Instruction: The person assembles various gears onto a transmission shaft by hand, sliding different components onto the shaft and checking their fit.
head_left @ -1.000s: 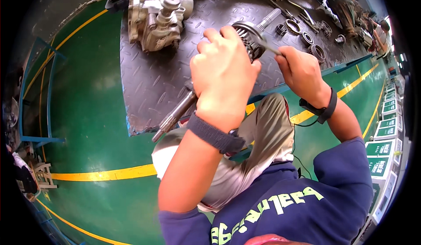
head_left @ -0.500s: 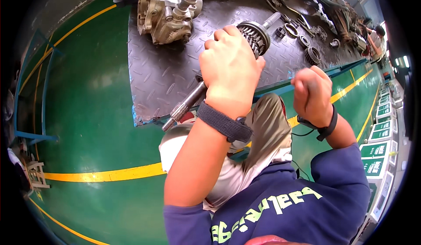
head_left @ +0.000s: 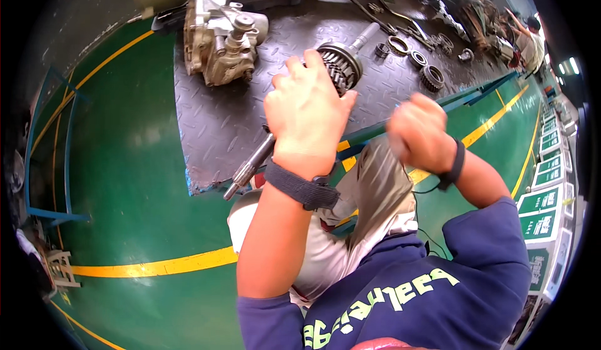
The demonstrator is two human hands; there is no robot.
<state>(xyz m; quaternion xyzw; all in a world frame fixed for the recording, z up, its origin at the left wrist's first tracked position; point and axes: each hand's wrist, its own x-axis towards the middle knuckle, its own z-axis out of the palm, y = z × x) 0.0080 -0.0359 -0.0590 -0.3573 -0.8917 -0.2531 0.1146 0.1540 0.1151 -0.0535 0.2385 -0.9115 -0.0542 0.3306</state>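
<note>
My left hand (head_left: 308, 109) is wrapped over the middle of a gear shaft (head_left: 245, 171) lying slantwise across the near edge of the table. The shaft's splined end sticks out past the table edge below my wrist. Beyond my fingers show its gears (head_left: 340, 68) and a thinner splined end pointing away. My right hand (head_left: 418, 131) is raised in front of the table edge, apart from the shaft. Its fingers are curled closed and slightly blurred; whatever they may hold is hidden.
A metal gearbox housing (head_left: 225, 40) stands on the black tread-plate table (head_left: 213, 124) at the far left. Several bearing rings and gears (head_left: 432, 77) lie to the right, with metal rods (head_left: 400, 21) behind. A person (head_left: 532, 43) is at the far right. Boxes (head_left: 539, 215) line the right side.
My right hand has moved left, nearer the gear shaft, and turned. My left hand stays around the shaft. The whole view has shifted slightly.
</note>
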